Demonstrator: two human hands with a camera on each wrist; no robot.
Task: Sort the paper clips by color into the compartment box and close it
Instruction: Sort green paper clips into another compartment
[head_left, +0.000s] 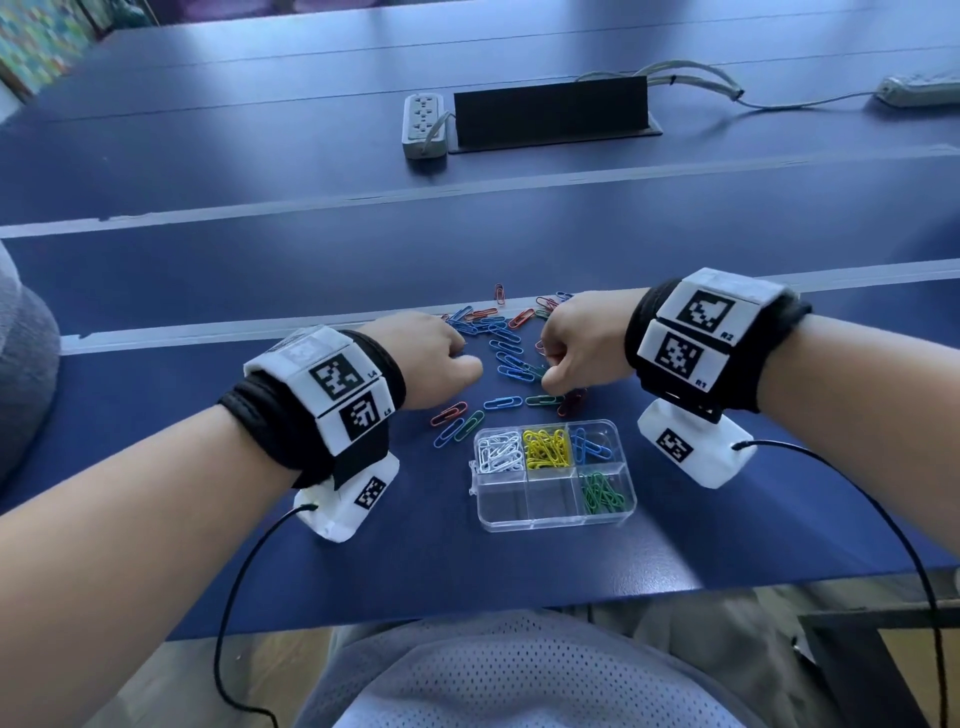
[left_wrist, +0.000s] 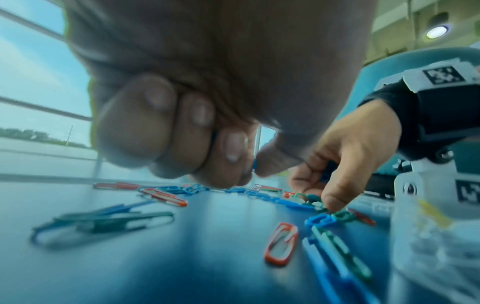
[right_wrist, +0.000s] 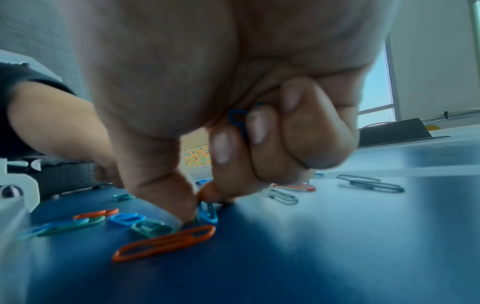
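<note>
Loose red, blue and green paper clips (head_left: 506, 353) lie scattered on the dark blue table. The clear compartment box (head_left: 501, 512) stands open near me, with white clips (head_left: 500, 451), yellow clips (head_left: 545, 447), blue clips (head_left: 589, 447) and green clips (head_left: 601, 493) in separate cells. My left hand (head_left: 441, 358) hovers over the pile's left side, fingers curled, with a bit of blue clip (left_wrist: 254, 164) showing between them. My right hand (head_left: 571, 348) holds blue clips (right_wrist: 237, 117) in its curled fingers. Its thumb and forefinger pinch another blue clip (right_wrist: 207, 212) lying on the table.
A power strip (head_left: 425, 124) and a black cable hatch (head_left: 550, 114) sit far back on the table. Pale seams (head_left: 467, 192) cross the tabletop. The table's front edge (head_left: 519, 603) is close to my body. Two box cells (head_left: 524, 501) hold nothing.
</note>
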